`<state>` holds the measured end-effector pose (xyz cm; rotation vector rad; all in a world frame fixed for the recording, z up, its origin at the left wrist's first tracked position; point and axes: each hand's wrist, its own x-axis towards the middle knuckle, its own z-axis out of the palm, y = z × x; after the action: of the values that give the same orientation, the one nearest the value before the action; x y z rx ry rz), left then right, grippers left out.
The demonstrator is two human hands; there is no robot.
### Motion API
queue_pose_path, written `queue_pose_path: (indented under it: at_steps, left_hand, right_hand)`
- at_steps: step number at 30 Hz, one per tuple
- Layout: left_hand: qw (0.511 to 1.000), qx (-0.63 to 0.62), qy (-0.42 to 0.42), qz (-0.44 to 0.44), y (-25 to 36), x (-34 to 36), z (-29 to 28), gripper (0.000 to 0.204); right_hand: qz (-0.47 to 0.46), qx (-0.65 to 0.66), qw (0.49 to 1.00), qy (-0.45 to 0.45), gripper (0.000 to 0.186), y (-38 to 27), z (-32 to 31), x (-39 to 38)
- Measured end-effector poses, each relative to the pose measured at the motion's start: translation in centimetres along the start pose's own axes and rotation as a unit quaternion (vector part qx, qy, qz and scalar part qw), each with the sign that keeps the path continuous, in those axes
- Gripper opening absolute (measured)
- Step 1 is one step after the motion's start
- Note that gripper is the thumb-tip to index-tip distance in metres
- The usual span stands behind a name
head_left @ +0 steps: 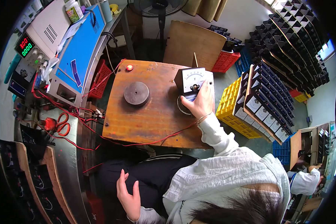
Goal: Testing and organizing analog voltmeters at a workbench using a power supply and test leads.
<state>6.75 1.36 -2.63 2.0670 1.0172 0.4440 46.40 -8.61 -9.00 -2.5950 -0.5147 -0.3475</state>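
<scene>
My right hand [201,101] grips an analog panel meter [189,79] with a black housing and white dial, at the right side of a wooden tabletop [158,128]. The thumb presses at the lower left of the meter and the fingers lie along its right side. Beneath the meter, a dark round base [182,107] is partly covered by the hand. To the left, a dark round disc [136,93] lies on the wood. My left hand [128,196] hovers at or over my lap, fingers apart, holding nothing.
A red-lit button [129,67] sits at the tabletop's far left, and a red wire [149,143] crosses its near edge. Left stand a blue-topped instrument [76,56], a lit power supply [25,44] and red-handled scissors [63,125]. Right, a yellow crate [227,100] bears stacked meters [267,108].
</scene>
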Motion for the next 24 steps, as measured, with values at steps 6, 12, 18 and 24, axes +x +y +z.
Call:
queue_pose_path:
  at_steps: [6, 12, 18, 24]
  left_hand:
    - [0.999, -0.008, -0.008, -0.031, -1.1, -0.9, 0.3, 0.062]
    - [0.997, -0.007, -0.003, -0.076, -2.6, -3.1, 0.3, 0.061]
    - [0.995, 0.001, 0.017, -0.094, -3.1, -4.8, -0.9, 0.059]
    - [0.992, 0.022, 0.080, -0.091, -2.4, -6.1, -2.4, 0.052]
  right_hand:
    - [-0.008, 0.009, 1.000, -0.009, 0.124, 0.3, 0.1, 0.3]
    - [-0.076, 0.010, 0.997, -0.017, 0.126, 0.0, 0.4, 1.4]
    - [-0.200, 0.169, 0.965, 0.010, 0.129, -8.0, 4.3, 2.9]
    - [-0.066, 0.081, 0.980, -0.172, 0.131, -17.3, 8.3, 5.6]
